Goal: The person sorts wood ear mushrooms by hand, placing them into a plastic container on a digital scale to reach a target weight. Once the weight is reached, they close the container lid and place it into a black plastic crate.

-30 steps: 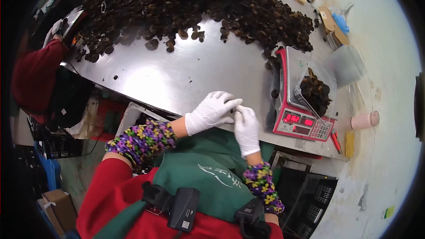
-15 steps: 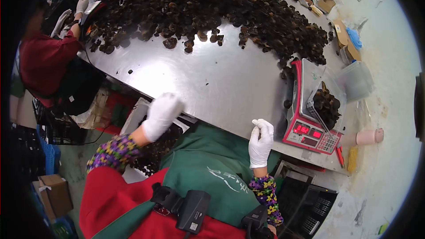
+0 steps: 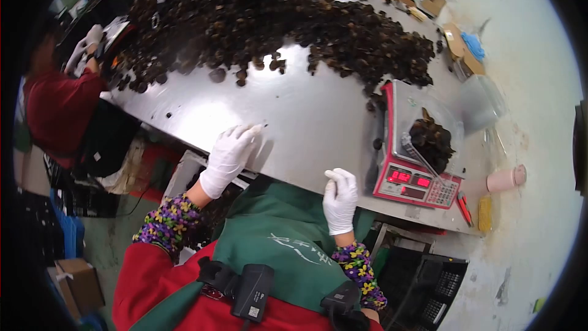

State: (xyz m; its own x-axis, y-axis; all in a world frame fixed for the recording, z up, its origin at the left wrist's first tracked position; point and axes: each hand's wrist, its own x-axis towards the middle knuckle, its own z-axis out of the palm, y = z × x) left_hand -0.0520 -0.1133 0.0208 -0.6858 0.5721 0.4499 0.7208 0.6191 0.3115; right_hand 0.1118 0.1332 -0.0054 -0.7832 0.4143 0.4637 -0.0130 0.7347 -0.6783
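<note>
My left hand (image 3: 229, 158), in a white glove, reaches over the near edge of the metal table (image 3: 300, 141). Its fingers are stretched out, and the fingertips are close to a small dark crumb (image 3: 265, 125) on the surface. By the table's front edge is my right hand (image 3: 340, 203), also gloved, fingers loosely bent and thumb apart, with nothing visible in it. To its right stands a red digital scale (image 3: 383, 171) with lit red figures. A clear plastic container (image 3: 411, 147) on its pan holds dark, curled dried pieces (image 3: 432, 141) resembling wood ear mushrooms.
A large heap of the same dark pieces (image 3: 245, 18) covers the table's far part. At the left works a person in red (image 3: 64, 107) with gloved hands. Clear tubs (image 3: 481, 104), a pink roll (image 3: 506, 179) and a yellow brush-like item (image 3: 484, 214) lie right. Black crates (image 3: 422, 288) stand below.
My left hand has moved slightly right and uncurled from a closed shape, fingers now extended towards the crumb. My right hand stays bent near the table edge. The camera view has shifted slightly.
</note>
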